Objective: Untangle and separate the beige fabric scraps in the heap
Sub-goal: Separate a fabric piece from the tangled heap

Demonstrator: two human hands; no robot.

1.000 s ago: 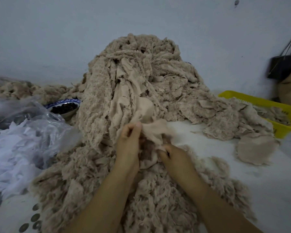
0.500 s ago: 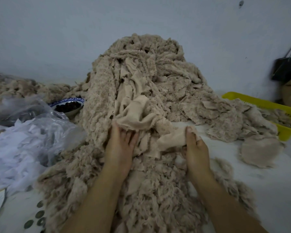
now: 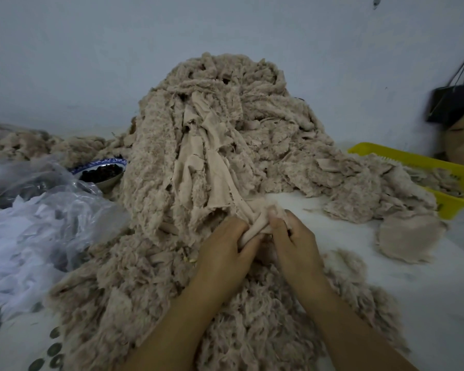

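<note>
Both hands are in at the foot of the heap [image 3: 212, 145], which stands in the middle of the white table [image 3: 426, 290]. The left hand [image 3: 223, 247] has its fingers curled round a smooth beige scrap [image 3: 253, 231]. The right hand [image 3: 292, 242], just beside it at three o'clock, pinches the same bunched piece, thumb and fingertips pressed in. Knuckles up on both.

That scrap is twisted into a thick rope between the two grips. From there it runs toward twelve o'clock and fans into flat, matte strips hanging down the front of the mound.

Now the heap itself: tall, peaked at twelve o'clock, beige all over. Most of it is fuzzy and shaggy with ragged, torn edges, and the smooth strips show as a paler band down the middle. It spills toward six o'clock under both forearms. It also trails toward two o'clock, where its fringe lies over the rim of a yellow basket [image 3: 386, 153].

At three o'clock of the hands a loose rounded scrap [image 3: 410, 236] lies flat on the table, just off the mound's edge. At nine o'clock sits a crumpled clear plastic bag [image 3: 38, 223]. At ten o'clock a blue-rimmed bowl [image 3: 102, 170] holds something dark, right against the heap. A dark bag [image 3: 450, 103] hangs by the wall beyond the basket.
</note>
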